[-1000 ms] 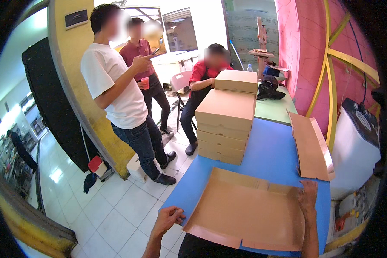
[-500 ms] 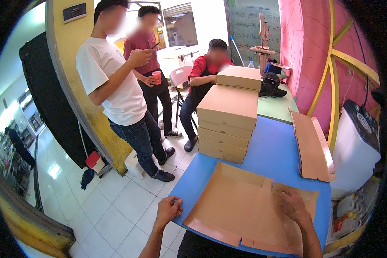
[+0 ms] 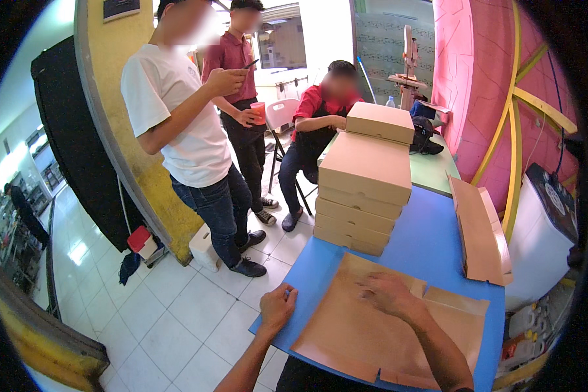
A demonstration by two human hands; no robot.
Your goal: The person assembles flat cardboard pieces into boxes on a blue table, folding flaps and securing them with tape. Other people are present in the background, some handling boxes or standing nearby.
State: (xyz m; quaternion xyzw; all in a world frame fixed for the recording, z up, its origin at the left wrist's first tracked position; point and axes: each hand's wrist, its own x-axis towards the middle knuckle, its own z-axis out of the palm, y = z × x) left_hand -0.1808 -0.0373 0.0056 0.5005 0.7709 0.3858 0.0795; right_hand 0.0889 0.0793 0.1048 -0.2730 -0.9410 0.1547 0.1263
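Beneath and beyond both hands, a blue table (image 3: 438, 232) forms the working surface. Well to the right of the right hand, past the table's edge, stands a white machine (image 3: 539, 245) with a dark top. Directly beyond the right hand rises a stack of closed brown boxes (image 3: 362, 189), apart from the fingers. Nearer, a flat cardboard sheet (image 3: 366, 333) lies unfolded on the table: it extends under the right hand and forearm, and its left edge is just beside the left hand, toward the right. Farther out, beyond and to the right of the right hand, a second brown sheet (image 3: 480, 228) with bent-up edges rests near the table's right edge.

The right hand (image 3: 389, 294) is palm down over the far left part of the flat sheet, fingers bent and grasping nothing; whether the slightly blurred fingertips press on the board cannot be told. The left hand (image 3: 277, 307), loosely curled at the table's left edge, shows no grip on the sheet. Smallest are a notch (image 3: 425, 288) just right of the right hand and a slit in the near edge, closer to the wearer.

The step in hand appears to be smoothing or straightening the flat sheet. A next move would probably call for both hands at opposite edges, with care around the slit, where the board might tear.
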